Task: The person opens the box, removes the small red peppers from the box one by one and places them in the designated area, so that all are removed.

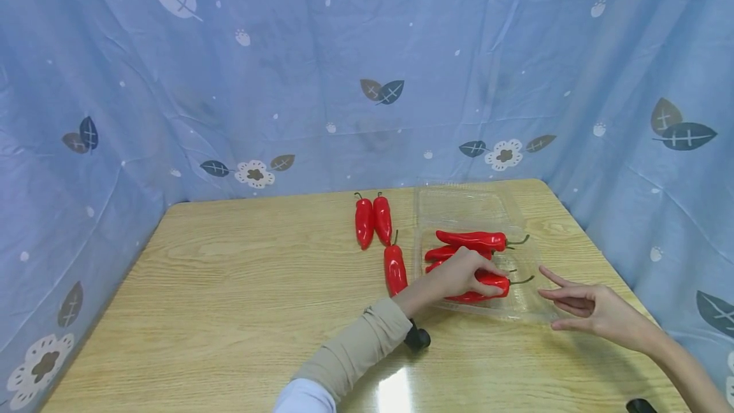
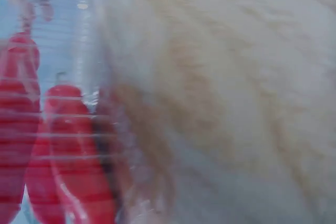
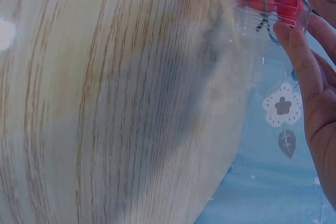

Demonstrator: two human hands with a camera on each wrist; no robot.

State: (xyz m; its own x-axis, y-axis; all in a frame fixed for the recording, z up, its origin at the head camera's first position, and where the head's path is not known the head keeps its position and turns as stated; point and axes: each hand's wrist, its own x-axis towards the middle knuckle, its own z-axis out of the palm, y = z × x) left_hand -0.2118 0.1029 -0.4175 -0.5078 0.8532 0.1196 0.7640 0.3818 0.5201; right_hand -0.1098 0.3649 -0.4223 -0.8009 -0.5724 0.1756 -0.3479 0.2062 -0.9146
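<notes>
My left hand (image 1: 459, 273) reaches into a clear plastic box (image 1: 522, 306), thumb and fingers pinching a red pepper (image 1: 500, 283) near its stem end. That pepper lies across the front of the box, its green stem pointing right. Behind it are more peppers, the rearmost one (image 1: 470, 239) stretched across the box; my hand covers parts of the others. In the left wrist view, red peppers (image 2: 79, 156) show through the ribbed clear wall. My right hand (image 1: 599, 314) is just off the box's right side, its fingers extended and thumb apart, holding nothing.
The box's lid (image 1: 459, 208) lies open toward the back. Left of the box, two red peppers (image 1: 364, 223) lie side by side, and another pepper (image 1: 394, 268) lies closer, partly behind my left forearm. A patterned blue curtain (image 1: 321, 81) surrounds the wooden table (image 1: 229, 285).
</notes>
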